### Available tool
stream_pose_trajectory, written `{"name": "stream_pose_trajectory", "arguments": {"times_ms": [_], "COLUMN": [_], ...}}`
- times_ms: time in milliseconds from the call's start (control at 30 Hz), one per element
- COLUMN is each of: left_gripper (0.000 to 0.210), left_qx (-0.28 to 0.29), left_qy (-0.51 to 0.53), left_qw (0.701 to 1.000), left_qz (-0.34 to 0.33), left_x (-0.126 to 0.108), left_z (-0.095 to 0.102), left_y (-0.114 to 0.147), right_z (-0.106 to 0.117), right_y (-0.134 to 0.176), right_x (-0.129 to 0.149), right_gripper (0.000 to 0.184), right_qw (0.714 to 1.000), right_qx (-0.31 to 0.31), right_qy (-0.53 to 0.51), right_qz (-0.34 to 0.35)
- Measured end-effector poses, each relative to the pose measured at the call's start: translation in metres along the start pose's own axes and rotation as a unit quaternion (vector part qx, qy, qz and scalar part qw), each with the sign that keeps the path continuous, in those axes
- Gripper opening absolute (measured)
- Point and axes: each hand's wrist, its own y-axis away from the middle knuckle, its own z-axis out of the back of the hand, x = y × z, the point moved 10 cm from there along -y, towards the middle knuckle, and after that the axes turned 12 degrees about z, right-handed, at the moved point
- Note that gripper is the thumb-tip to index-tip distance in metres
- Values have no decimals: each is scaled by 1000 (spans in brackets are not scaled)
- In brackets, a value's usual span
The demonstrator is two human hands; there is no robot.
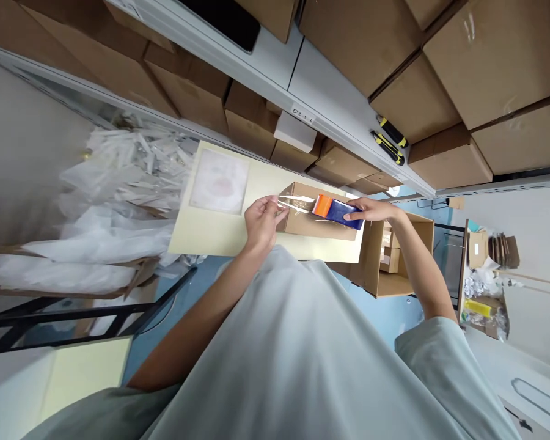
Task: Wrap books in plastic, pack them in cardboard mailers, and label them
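A closed cardboard box (297, 227) lies on the pale yellow tabletop (211, 235) in front of me. Over its top my right hand (369, 211) grips a blue tape dispenser (343, 212) with an orange front. Clear packing tape (297, 203) runs from the dispenser toward the box's left end. There my left hand (263, 221) has its fingers closed on the tape's free end. Whether the tape touches the box along its length I cannot tell.
A square white packet (219, 181) lies left on the tabletop. Plastic bags (132, 165) heap further left. An open carton (378, 260) with small boxes stands at the right. Above, a shelf (330, 85) carries cartons and yellow-black utility knives (389, 140).
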Motion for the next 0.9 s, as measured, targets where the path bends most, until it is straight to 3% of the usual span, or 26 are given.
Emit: {"name": "stream_pose_trajectory", "arguments": {"times_ms": [167, 400, 667, 900], "left_gripper": [31, 33, 23, 10], "left_qx": [-2, -25, -56, -41], "left_qy": [-14, -40, -28, -157], "left_qw": [1000, 998, 998, 987], "left_qz": [0, -32, 22, 22], "left_x": [5, 11, 42, 52], "left_z": [7, 15, 38, 30], "left_y": [-5, -8, -29, -58], "right_z": [-6, -9, -4, -10], "right_y": [-11, -16, -34, -30], "right_x": [-14, -12, -17, -18], "right_gripper": [56, 55, 61, 71], "right_qw": [998, 992, 992, 990], "right_qx": [43, 108, 105, 114], "right_qy": [-42, -60, -27, 0], "right_qz": [-18, -31, -65, -83]}}
